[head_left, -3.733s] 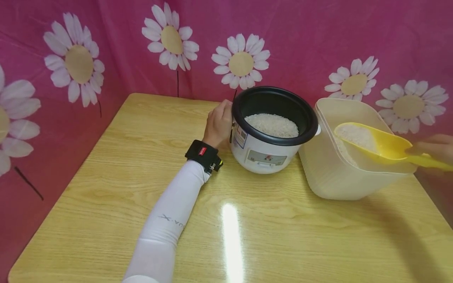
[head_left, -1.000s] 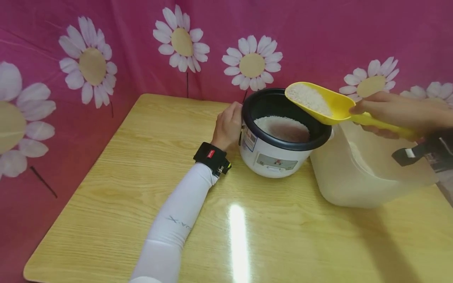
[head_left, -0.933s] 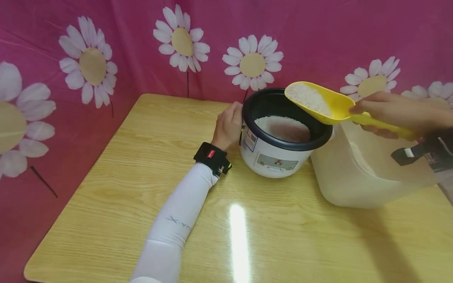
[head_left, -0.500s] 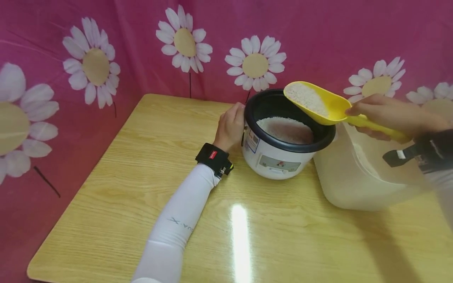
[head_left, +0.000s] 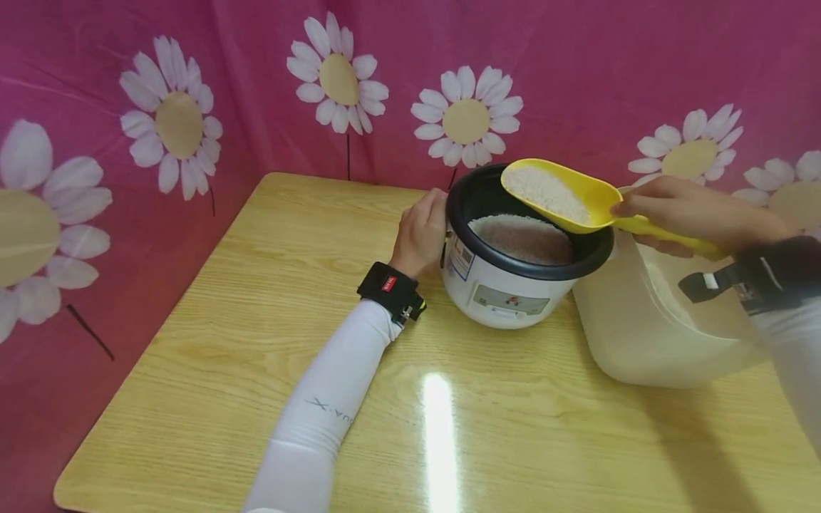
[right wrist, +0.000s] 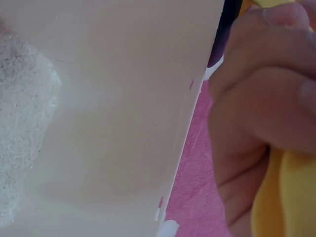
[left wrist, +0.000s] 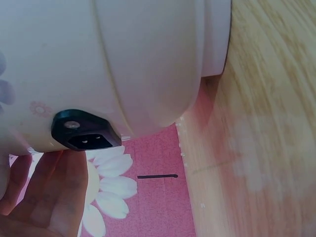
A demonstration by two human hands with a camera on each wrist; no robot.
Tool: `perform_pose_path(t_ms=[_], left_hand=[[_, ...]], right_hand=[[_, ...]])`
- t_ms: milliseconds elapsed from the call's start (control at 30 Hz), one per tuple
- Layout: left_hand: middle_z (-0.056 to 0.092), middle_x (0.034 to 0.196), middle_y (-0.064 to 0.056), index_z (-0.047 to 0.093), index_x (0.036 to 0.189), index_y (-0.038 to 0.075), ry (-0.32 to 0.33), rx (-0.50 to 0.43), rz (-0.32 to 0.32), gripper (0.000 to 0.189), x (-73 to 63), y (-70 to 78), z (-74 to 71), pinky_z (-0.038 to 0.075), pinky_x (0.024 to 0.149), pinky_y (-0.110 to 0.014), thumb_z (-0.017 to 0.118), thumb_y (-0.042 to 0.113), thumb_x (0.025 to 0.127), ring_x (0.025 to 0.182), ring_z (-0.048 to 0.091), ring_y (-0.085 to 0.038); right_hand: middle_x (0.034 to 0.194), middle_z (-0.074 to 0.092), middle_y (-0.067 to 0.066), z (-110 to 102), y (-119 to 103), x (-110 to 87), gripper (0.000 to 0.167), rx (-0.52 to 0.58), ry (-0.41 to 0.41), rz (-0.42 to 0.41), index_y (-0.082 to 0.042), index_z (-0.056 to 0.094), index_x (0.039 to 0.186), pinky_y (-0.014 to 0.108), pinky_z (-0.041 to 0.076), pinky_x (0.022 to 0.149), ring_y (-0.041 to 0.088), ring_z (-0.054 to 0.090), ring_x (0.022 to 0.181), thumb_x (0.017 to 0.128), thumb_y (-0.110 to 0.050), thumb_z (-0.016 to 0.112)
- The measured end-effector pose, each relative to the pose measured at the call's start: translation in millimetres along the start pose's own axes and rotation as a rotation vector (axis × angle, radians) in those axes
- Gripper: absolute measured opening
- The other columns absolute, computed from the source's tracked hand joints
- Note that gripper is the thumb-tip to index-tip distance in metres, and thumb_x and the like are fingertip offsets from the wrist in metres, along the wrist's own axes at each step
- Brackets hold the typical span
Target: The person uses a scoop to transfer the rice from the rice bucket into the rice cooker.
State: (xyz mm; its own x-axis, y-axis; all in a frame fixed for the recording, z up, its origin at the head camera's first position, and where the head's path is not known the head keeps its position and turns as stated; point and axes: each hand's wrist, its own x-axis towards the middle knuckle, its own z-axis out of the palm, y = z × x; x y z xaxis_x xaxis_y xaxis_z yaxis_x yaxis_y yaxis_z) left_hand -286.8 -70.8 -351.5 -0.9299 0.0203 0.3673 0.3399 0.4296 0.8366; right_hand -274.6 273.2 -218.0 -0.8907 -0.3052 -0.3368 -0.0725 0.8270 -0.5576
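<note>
A white rice cooker (head_left: 507,303) with a black rim stands on the table, rice (head_left: 522,239) lying in its dark inside. My left hand (head_left: 420,231) grips the cooker's left side; in the left wrist view its fingers (left wrist: 59,192) bend in beside a black power socket (left wrist: 89,140). My right hand (head_left: 699,210) holds a yellow scoop (head_left: 599,199) by the handle. Heaped in the scoop's front is rice (head_left: 545,192), level and over the cooker's right part. The right wrist view shows curled fingers (right wrist: 266,98) around the yellow handle.
Right of the cooker, close by, stands a cream plastic bin (head_left: 641,342) with more rice (right wrist: 24,98) inside. The wooden table (head_left: 256,356) backs onto a pink cloth (head_left: 564,71) printed with daisies. My right forearm passes above the bin.
The scoop of rice has moved left from above the bin to above the cooker, and lately slightly lower and further left. My left hand has kept its hold on the cooker.
</note>
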Motion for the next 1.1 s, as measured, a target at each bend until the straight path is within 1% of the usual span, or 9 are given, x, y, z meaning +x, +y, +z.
perform_pose_path(t_ms=[100, 167, 233, 333, 500, 567, 833, 1033, 1100], left_hand=[[0.064, 0.093, -0.012, 0.064, 0.108, 0.008, 0.003, -0.002, 0.013, 0.043, -0.5, 0.7, 1.8, 0.047, 0.077, -0.032, 0.029, 0.033, 0.110, 0.090, 0.062, -0.024], [0.065, 0.093, -0.012, 0.065, 0.109, 0.008, 0.006, 0.008, 0.024, 0.043, -0.9, 0.8, 3.3, 0.047, 0.077, -0.033, 0.030, 0.032, 0.110, 0.090, 0.063, -0.024], [0.066, 0.093, -0.012, 0.066, 0.109, 0.008, 0.008, 0.020, 0.031, 0.042, -1.2, 0.6, 5.0, 0.047, 0.078, -0.034, 0.030, 0.031, 0.109, 0.091, 0.064, -0.025], [0.067, 0.093, -0.012, 0.066, 0.110, 0.009, 0.002, 0.021, 0.027, 0.043, -2.8, 1.3, 6.9, 0.047, 0.079, -0.034, 0.030, 0.032, 0.109, 0.092, 0.064, -0.024], [0.066, 0.094, -0.011, 0.065, 0.112, 0.009, -0.016, 0.010, 0.003, 0.045, -5.3, 1.5, 9.8, 0.047, 0.079, -0.033, 0.028, 0.034, 0.109, 0.092, 0.063, -0.023], [0.066, 0.094, -0.011, 0.065, 0.111, 0.009, -0.021, 0.006, -0.004, 0.045, -5.6, 1.0, 10.7, 0.047, 0.078, -0.032, 0.027, 0.035, 0.109, 0.091, 0.063, -0.023], [0.066, 0.093, -0.012, 0.064, 0.111, 0.009, -0.008, 0.014, 0.001, 0.046, -2.7, 0.5, 6.9, 0.048, 0.078, -0.033, 0.027, 0.035, 0.108, 0.089, 0.063, -0.024], [0.066, 0.093, -0.013, 0.063, 0.110, 0.008, -0.003, -0.015, -0.012, 0.045, -0.2, 0.8, 2.1, 0.046, 0.076, -0.030, 0.028, 0.036, 0.107, 0.088, 0.062, -0.024], [0.065, 0.092, -0.012, 0.063, 0.110, 0.008, 0.000, -0.018, -0.017, 0.045, -0.8, 1.0, 2.9, 0.046, 0.076, -0.030, 0.028, 0.036, 0.107, 0.088, 0.062, -0.024]], right_hand=[[0.067, 0.051, -0.002, -0.3, 1.2, 0.0, 0.043, -0.029, -0.009, -0.013, -0.002, 0.063, 0.112, 0.037, 0.040, 0.040, 0.025, 0.042, 0.041, 0.107, -0.043, 0.051], [0.059, 0.046, -0.002, 0.1, 1.3, -0.2, 0.044, -0.053, -0.017, -0.029, 0.000, 0.062, 0.102, 0.037, 0.039, 0.041, 0.028, 0.042, 0.040, 0.107, -0.043, 0.051], [0.055, 0.044, -0.001, 1.2, 0.7, -1.1, 0.045, -0.084, -0.018, -0.046, 0.000, 0.059, 0.093, 0.037, 0.039, 0.042, 0.030, 0.043, 0.039, 0.107, -0.042, 0.051], [0.052, 0.043, 0.002, 3.7, -0.8, -1.9, 0.046, -0.116, -0.017, -0.060, 0.000, 0.056, 0.088, 0.037, 0.039, 0.043, 0.032, 0.044, 0.039, 0.106, -0.042, 0.053], [0.054, 0.046, 0.004, 6.0, 0.4, -1.5, 0.038, -0.136, 0.000, -0.069, -0.002, 0.060, 0.100, 0.037, 0.039, 0.043, 0.032, 0.045, 0.040, 0.107, -0.039, 0.053], [0.054, 0.047, 0.005, 5.5, 1.8, -1.2, 0.037, -0.164, 0.019, -0.076, -0.003, 0.061, 0.102, 0.036, 0.039, 0.044, 0.032, 0.045, 0.040, 0.107, -0.038, 0.052], [0.056, 0.050, 0.009, 6.5, -4.5, 0.1, 0.038, -0.249, 0.077, -0.103, -0.006, 0.062, 0.104, 0.036, 0.038, 0.049, 0.034, 0.048, 0.045, 0.106, -0.044, 0.053], [0.057, 0.052, 0.008, 7.4, -8.7, 2.8, 0.039, -0.305, 0.125, -0.118, -0.008, 0.063, 0.102, 0.036, 0.039, 0.051, 0.031, 0.049, 0.046, 0.105, -0.045, 0.054], [0.057, 0.052, 0.008, 8.2, -7.8, 2.7, 0.038, -0.320, 0.140, -0.130, -0.009, 0.064, 0.104, 0.035, 0.039, 0.052, 0.030, 0.050, 0.047, 0.105, -0.046, 0.054]])
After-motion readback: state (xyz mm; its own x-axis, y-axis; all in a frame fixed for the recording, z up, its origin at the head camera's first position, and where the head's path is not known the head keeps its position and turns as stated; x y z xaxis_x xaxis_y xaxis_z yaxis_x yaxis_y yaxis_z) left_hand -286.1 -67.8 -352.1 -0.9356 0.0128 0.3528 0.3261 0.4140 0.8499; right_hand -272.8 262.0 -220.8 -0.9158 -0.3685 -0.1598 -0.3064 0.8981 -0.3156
